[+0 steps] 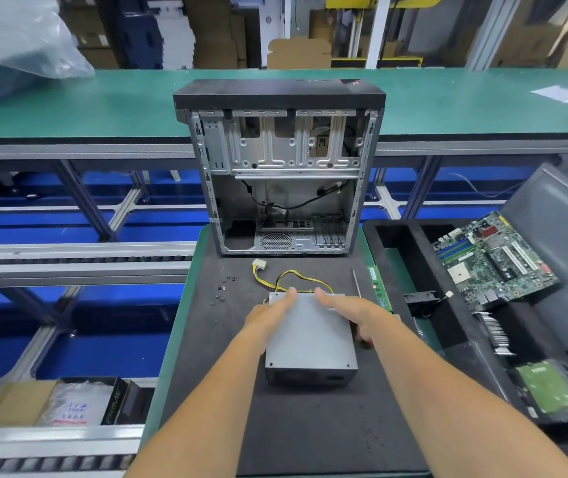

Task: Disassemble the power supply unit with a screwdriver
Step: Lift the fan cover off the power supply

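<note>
Head camera looks down on a grey power supply box (311,336) lying flat on a black mat (310,426), held between two hands. Left hand (270,313) grips the box's far left corner, fingers curled over its top edge. Right hand (348,310) lies across the far right side, thumb on the top face and fingers wrapped down the right wall. Just beyond both hands, yellow and black wires (293,281) loop out of the box to a white plug (259,263). Beside the right hand lies a screwdriver (356,282), its thin shaft pointing away and its orange handle mostly hidden under the hand. Left of the left hand, small dark screws (222,288) are scattered. Farther beyond stands an open computer case (281,174).
</note>
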`<state>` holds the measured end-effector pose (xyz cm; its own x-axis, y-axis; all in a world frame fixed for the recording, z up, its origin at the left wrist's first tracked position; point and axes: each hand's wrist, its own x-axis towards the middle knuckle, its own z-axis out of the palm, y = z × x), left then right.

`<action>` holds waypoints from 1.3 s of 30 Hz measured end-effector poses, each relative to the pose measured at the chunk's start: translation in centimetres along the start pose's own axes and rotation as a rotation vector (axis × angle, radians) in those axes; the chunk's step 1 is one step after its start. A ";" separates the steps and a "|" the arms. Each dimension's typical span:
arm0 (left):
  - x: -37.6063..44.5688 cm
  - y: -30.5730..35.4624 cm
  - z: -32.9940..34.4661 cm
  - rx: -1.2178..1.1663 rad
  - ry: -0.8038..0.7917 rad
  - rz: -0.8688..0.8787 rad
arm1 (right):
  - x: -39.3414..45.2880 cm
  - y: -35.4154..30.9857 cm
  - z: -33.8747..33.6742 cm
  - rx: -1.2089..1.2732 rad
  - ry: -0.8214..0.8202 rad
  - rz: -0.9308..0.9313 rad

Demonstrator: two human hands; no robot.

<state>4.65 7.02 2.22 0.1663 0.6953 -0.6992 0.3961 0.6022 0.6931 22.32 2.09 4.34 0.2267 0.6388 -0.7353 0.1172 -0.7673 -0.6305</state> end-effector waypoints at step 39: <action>1.0 5.2 8.5 0.988 0.174 0.674 | 0.3 2.5 -1.4 -0.195 0.142 -0.003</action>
<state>14.54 7.52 3.67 0.5119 0.8434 -0.1631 0.8086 -0.4090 0.4229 23.98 0.28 2.92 0.3581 0.6370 -0.6827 0.2990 -0.7709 -0.5624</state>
